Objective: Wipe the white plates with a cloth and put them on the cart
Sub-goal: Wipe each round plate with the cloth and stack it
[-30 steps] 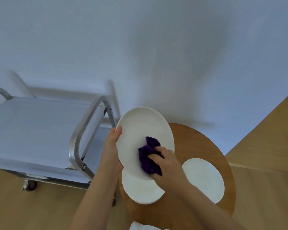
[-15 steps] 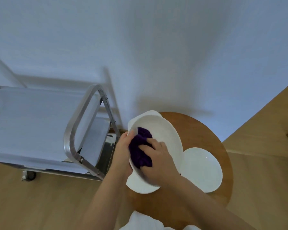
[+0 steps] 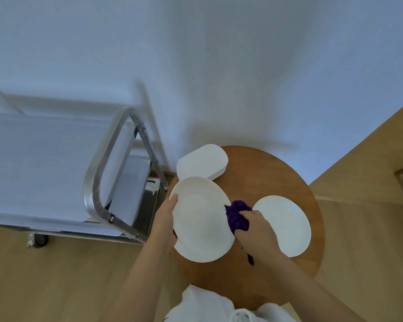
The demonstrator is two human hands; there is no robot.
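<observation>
My left hand (image 3: 165,217) grips the left rim of a round white plate (image 3: 199,214), thumb on its upper edge, holding it tilted above the table. My right hand (image 3: 254,225) clutches a bunched purple cloth (image 3: 236,217) at the plate's right rim. Another white plate (image 3: 193,253) lies on the round wooden table (image 3: 265,182) beneath the held one, mostly hidden. A third white plate (image 3: 286,225) lies flat at the table's right. The metal cart (image 3: 44,163), with a pale top shelf, stands to the left.
A white rounded rectangular dish (image 3: 201,161) sits at the table's back left edge, near the cart's tubular handle (image 3: 96,182). A white wall runs behind both. Wooden floor (image 3: 56,275) surrounds the table, and a cart wheel (image 3: 39,240) shows below.
The cloth has slid from the plate's middle-left across to its right rim. The plate has tilted flatter, and the view has shifted, revealing the rectangular dish behind.
</observation>
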